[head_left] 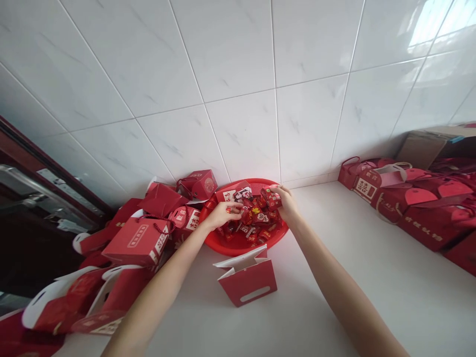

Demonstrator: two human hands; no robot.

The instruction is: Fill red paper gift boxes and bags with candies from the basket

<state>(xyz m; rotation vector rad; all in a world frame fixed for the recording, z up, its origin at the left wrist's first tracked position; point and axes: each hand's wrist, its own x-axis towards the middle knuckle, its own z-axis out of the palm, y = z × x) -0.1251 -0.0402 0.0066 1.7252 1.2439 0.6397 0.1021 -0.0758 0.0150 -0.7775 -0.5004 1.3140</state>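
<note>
A red plastic basket [238, 250] with a perforated side holds several red-wrapped candies [256, 216] and a red card-like box [241, 191] with printed figures. My right hand [287, 203] reaches over the basket's right rim, fingers closed on a red candy packet [271, 197]. On the left side of the basket, my left hand [224, 215] has its fingers curled in a pinch around a small red-wrapped candy [244, 214], partly hidden by the fingertips. Just in front of the basket stands a red paper gift bag [248, 282], its white-lined top open.
Several red gift boxes [136, 238] crowd the counter's left side, some with open flaps. More red boxes [420, 213] line the right side, beside a cardboard carton [424, 146]. A tiled wall [241, 134] rises behind the white counter [327, 218].
</note>
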